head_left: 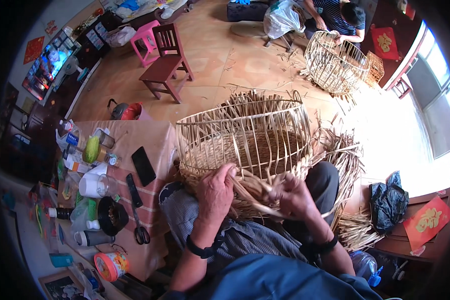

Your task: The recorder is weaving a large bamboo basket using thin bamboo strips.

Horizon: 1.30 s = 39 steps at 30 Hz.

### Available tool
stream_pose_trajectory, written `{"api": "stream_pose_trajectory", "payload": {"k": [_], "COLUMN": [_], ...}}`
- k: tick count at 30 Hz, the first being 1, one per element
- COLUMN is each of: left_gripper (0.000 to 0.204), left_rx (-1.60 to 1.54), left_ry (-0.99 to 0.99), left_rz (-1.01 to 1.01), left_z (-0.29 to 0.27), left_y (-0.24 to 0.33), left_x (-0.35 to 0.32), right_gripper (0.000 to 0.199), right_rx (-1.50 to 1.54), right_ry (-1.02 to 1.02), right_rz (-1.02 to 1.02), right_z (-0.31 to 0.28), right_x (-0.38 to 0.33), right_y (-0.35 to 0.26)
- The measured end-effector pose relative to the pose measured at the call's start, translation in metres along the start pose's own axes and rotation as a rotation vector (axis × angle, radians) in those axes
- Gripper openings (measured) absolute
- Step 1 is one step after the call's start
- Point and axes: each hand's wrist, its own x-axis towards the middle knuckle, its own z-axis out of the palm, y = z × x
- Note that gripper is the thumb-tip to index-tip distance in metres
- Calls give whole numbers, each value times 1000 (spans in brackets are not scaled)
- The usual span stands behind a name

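A large half-woven basket (220, 150) of pale plant strands rests against my lap, its thin hoop rim above open upright stakes and its lower wall closely woven. At the near side of the basket, my left hand (216, 191) is closed, thumb and fingers pinching a flat woven strand (250, 199). My right hand (296, 198) is curled on the same bundle of strands, a little to the right, with its fingertips partly hidden. A long loose strand bends below the right hand. Dark bands circle both wrists.
On the left, a covered table (155, 130) carries a phone (143, 166), scissors (141, 231), a remote (133, 190) and several bottles. Loose straw (345, 165) lies right of the basket. A wooden chair (167, 65) stands ahead; a person (335, 20) handles another basket (335, 65) at far right.
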Motion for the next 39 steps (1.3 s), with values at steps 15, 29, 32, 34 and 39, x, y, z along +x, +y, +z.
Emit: {"api": "stream_pose_trajectory", "payload": {"k": [15, 29, 32, 34, 39], "left_gripper": [28, 36, 38, 40, 41], "left_rx": [-91, -128, 9, 31, 0], "left_ry": [-177, -64, 21, 35, 72], "left_rz": [-226, -152, -71, -37, -42], "left_z": [-35, 7, 17, 19, 29], "left_y": [19, -22, -32, -40, -38], "left_x": [-13, -32, -41, -46, -45], "right_gripper": [30, 40, 38, 35, 24], "right_rx": [-193, 400, 1044, 687, -160], "right_ry": [158, 76, 237, 436, 1083], "right_rz": [-40, -270, -527, -608, -20], "right_z": [-1, -73, -158, -205, -332], "right_x": [17, -61, -88, -111, -152], "right_y": [-17, -14, -21, -29, 59]}}
